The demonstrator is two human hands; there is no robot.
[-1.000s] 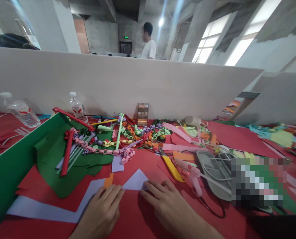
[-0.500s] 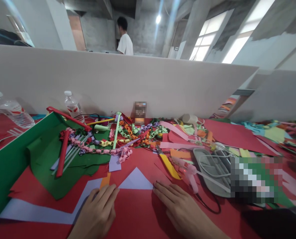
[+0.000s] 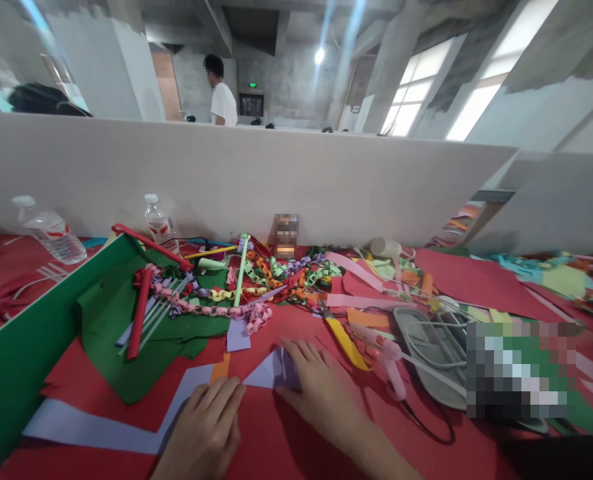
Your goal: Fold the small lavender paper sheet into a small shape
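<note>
A purple paper triangle (image 3: pixel 262 375) lies on the red-covered table in front of me, its right part bent up and shaded. My right hand (image 3: pixel 319 387) is at that right part, thumb at the lower edge and fingers over the top, with the paper between them. My left hand (image 3: pixel 207 419) rests palm down at the triangle's left corner, its fingers stretched forward side by side. An orange paper strip (image 3: pixel 220 367) and a bent purple paper strip (image 3: pixel 94 427) lie by the left hand. Near the right hand are a yellow utility knife (image 3: pixel 347 343) and a pink glue gun (image 3: pixel 394 377).
Paper chains (image 3: pixel 211 310) lie in a heap beyond the hands, with a red paper tube (image 3: pixel 140 313) and green paper (image 3: pixel 111 360). A grey tray (image 3: pixel 429 380) holding cables is at right. Two water bottles (image 3: pixel 159 223) stand before a white partition (image 3: pixel 256 173); a person (image 3: pixel 224 103) is behind it.
My right hand has moved left over the triangle and its right part is now raised. The left hand stays at the left corner. The view has tilted slightly up.
</note>
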